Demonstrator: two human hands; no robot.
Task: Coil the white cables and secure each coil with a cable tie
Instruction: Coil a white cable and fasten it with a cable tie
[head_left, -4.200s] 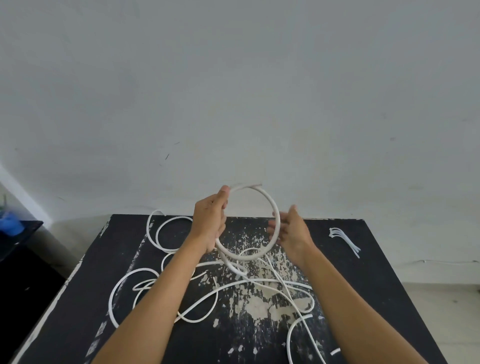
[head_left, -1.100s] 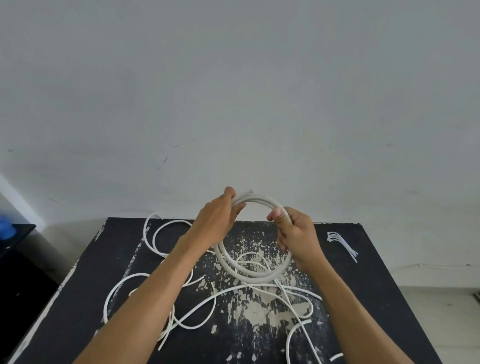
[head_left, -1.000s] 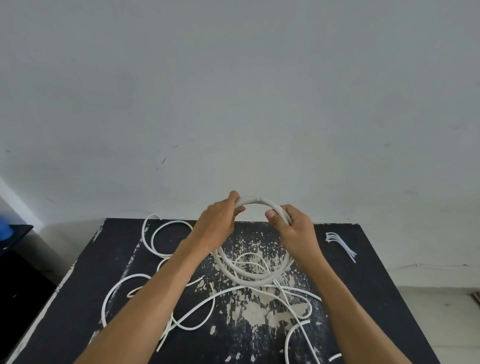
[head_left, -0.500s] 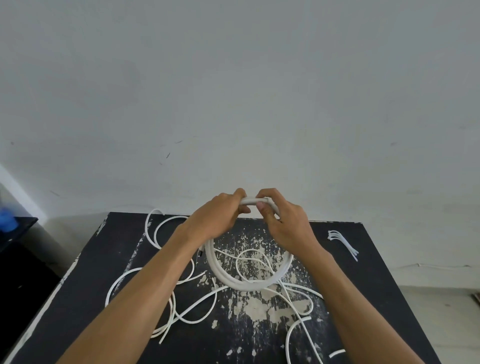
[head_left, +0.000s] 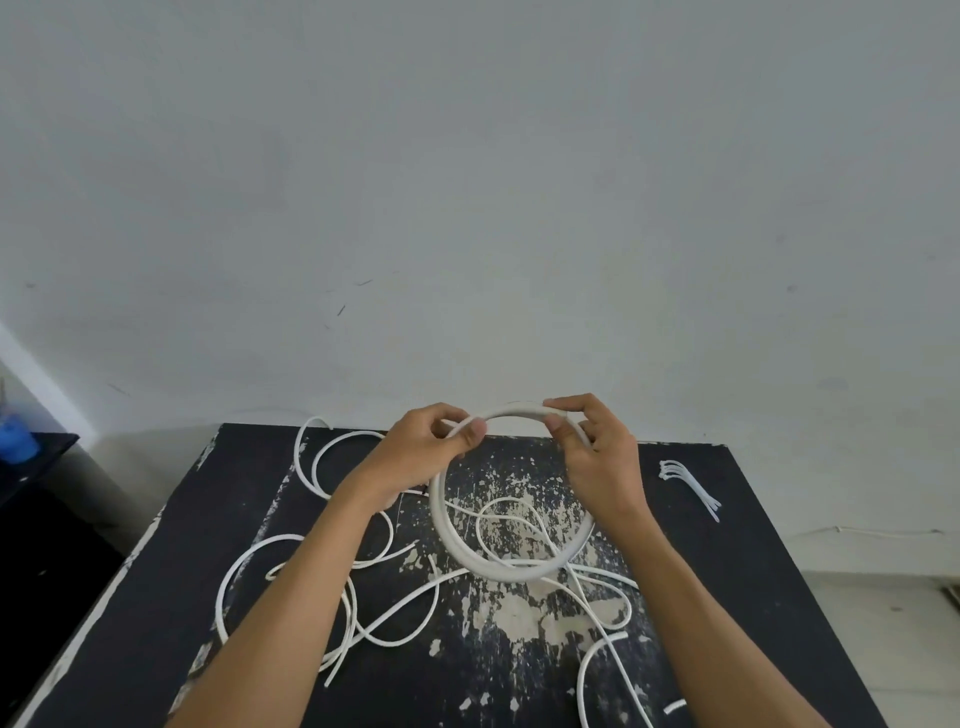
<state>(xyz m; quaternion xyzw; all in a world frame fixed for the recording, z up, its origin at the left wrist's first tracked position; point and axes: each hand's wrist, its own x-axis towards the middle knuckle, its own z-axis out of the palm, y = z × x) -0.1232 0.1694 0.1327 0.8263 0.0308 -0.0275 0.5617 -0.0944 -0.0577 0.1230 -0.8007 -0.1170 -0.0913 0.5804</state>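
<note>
I hold a round coil of white cable (head_left: 470, 558) upright above the black table (head_left: 727, 597). My left hand (head_left: 421, 452) pinches the coil's top left between thumb and fingers. My right hand (head_left: 597, 457) pinches its top right the same way. A loose tail of the same cable (head_left: 597, 618) trails from the coil down to the table. More loose white cables (head_left: 311, 566) lie in loops on the table's left and middle. A small bunch of white cable ties (head_left: 688, 486) lies at the table's back right.
The table's black top is worn, with pale patches in the middle. A grey wall (head_left: 467, 208) rises right behind it. A dark side surface with a blue object (head_left: 15, 441) stands at the far left. Pale floor (head_left: 883, 623) shows on the right.
Over the last seconds the single loop has grown into a thicker coil of several turns. In the last half second my hands have slid apart along the top of the coil.
</note>
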